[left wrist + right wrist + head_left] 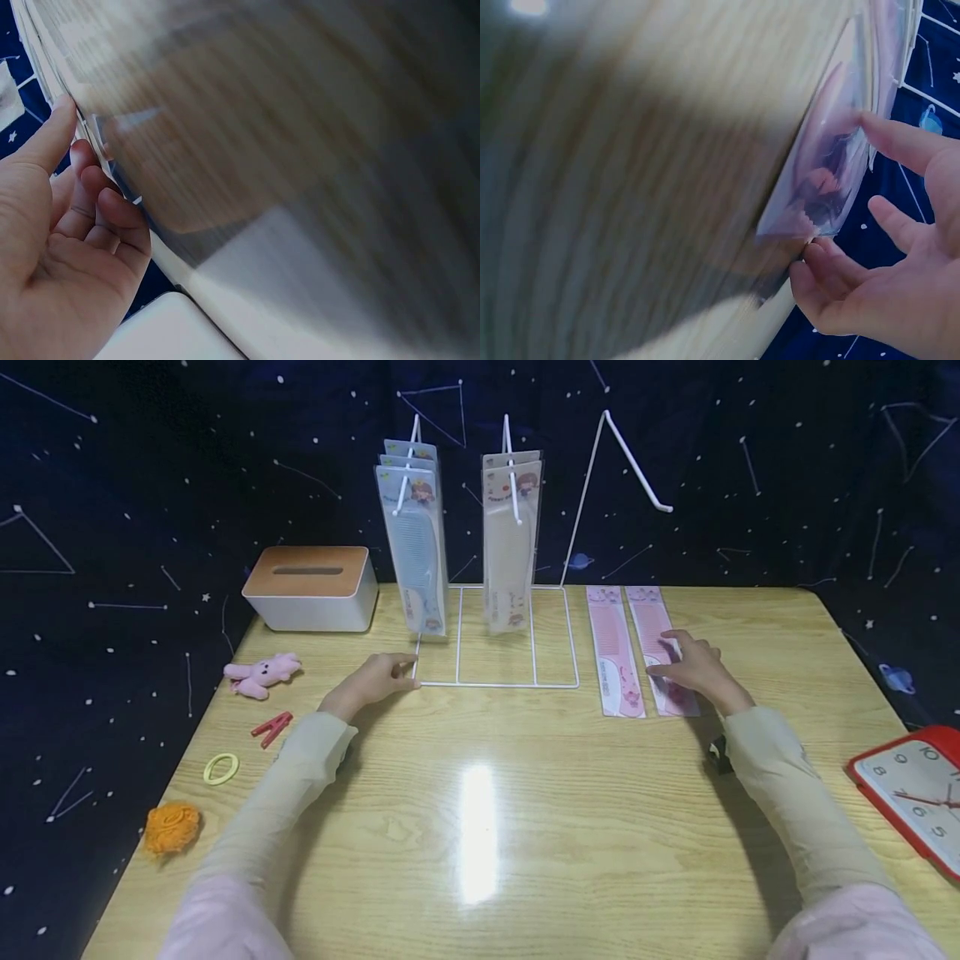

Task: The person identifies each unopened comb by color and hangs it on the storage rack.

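A white wire rack (pixel 517 683) stands at the back of the wooden table (pixel 480 860). Blue comb packs (pixel 416 552) hang on its left hook and beige comb packs (pixel 510 543) on the middle one. The right hook (pixel 633 464) is bare. Two pink comb packs lie flat to the right of the rack. My right hand (pixel 686 668) rests on the right pink pack (pixel 648 610), with its thumb (pixel 900 139) on top and its fingertips (pixel 814 259) at the pack's edge. The left pink pack (pixel 617 652) lies untouched. My left hand (pixel 378 677) touches the rack's front left corner, thumb (pixel 52 131) against the wire.
A white tissue box (pixel 311 585) with a wooden lid stands at the back left. Along the left edge lie a pink plush toy (pixel 258 675), a red clip (pixel 273 727), a yellow ring (pixel 221 768) and an orange hair tie (pixel 172 827). A red clock (pixel 915 793) lies at the right edge.
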The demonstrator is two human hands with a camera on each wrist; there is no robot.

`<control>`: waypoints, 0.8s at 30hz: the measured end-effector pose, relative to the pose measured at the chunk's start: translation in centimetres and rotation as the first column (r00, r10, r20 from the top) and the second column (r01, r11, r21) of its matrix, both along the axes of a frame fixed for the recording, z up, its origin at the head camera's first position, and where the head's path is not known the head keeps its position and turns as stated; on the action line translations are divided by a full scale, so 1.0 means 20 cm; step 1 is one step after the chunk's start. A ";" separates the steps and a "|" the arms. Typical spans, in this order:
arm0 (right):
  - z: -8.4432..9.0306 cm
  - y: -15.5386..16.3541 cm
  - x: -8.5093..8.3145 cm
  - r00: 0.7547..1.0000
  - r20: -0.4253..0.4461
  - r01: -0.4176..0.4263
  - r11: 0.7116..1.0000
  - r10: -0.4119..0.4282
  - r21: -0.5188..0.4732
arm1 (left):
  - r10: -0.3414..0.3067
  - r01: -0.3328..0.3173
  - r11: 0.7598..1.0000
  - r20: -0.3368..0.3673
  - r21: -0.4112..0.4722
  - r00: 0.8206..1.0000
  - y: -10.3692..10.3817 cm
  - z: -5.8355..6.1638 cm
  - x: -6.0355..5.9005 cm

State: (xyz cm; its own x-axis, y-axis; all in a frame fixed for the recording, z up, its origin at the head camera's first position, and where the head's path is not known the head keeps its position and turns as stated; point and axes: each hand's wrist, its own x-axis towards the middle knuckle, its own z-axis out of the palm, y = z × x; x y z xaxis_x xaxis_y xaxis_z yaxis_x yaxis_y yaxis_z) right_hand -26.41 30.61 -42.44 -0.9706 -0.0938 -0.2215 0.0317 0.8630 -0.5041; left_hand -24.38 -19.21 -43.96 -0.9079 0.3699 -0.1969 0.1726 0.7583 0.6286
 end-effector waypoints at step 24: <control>0.02 0.04 0.11 0.987 0.103 0.152 0.945 -0.127 -0.289 | 0.006 -0.005 1.000 0.022 -0.011 1.000 0.01 0.02 0.01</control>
State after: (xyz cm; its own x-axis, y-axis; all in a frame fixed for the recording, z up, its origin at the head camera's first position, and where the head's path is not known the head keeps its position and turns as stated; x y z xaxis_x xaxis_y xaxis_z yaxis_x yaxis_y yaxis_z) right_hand -24.16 31.38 -42.07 -0.9584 -0.0319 -0.2837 0.1931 0.6597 -0.7263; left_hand -24.23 -19.10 -43.57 -0.9053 0.3627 -0.2211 0.1543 0.7658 0.6243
